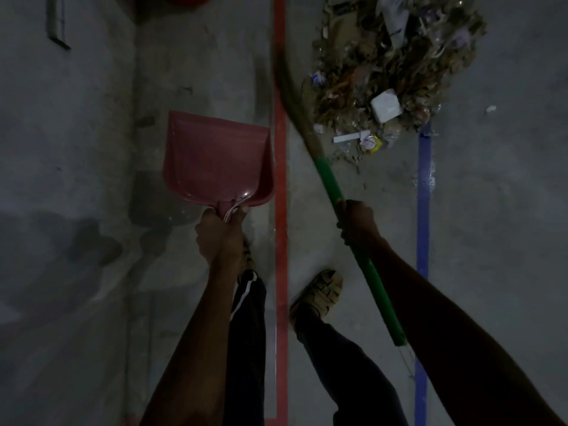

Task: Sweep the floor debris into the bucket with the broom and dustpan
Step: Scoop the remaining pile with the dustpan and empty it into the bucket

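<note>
Left hand (219, 233) gripping the red dustpan (216, 158) by its handle, right hand (358, 224) wrapped round the green broom (330, 179) handle, debris pile (396, 63) ahead of right hand, red bucket (186, 0) rim far ahead of left hand.

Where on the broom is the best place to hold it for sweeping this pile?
On the green handle, mid-shaft, coming from the near end as the right hand does now. The shaft is straight and slim enough to wrap, and it slants away toward the bristles beside the debris, so a mid grip steers them.
</note>
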`<state>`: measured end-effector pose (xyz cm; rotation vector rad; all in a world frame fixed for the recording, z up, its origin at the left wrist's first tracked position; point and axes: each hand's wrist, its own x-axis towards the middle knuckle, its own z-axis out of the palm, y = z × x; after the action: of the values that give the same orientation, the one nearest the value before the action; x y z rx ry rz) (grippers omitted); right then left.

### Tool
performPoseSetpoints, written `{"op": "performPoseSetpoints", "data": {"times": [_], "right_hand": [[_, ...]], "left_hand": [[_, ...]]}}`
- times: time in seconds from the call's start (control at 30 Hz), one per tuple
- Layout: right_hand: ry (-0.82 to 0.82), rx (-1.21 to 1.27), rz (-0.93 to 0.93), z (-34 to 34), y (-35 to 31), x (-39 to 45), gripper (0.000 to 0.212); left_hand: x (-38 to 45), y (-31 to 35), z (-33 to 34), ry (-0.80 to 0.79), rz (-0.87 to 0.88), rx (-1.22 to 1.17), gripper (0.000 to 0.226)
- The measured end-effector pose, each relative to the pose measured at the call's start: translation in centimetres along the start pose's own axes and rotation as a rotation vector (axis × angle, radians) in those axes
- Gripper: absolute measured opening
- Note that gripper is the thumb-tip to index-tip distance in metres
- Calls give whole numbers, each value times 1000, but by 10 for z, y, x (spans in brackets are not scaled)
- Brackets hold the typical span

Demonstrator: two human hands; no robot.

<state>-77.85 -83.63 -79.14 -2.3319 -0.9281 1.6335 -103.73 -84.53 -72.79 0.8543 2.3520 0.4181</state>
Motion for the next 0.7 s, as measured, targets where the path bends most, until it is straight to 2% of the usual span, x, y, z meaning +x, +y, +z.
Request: {"op": "performPoseSetpoints", "data": {"times": [0.17, 0.3, 0.53, 0.7], "right_hand": [[-87, -110, 135, 6, 24, -3, 36], [-5, -106, 203, -13, 25, 0, 35], [84, -31, 12, -49, -69, 1, 33], [125, 29, -112, -46, -156, 2, 39]], "left_hand": [[-9, -6, 1, -31, 23, 25, 70], [-12, -3, -1, -35, 60, 11, 63], [7, 33, -14, -52, 65, -68, 55], [46, 78, -36, -58, 91, -80, 56]]}}
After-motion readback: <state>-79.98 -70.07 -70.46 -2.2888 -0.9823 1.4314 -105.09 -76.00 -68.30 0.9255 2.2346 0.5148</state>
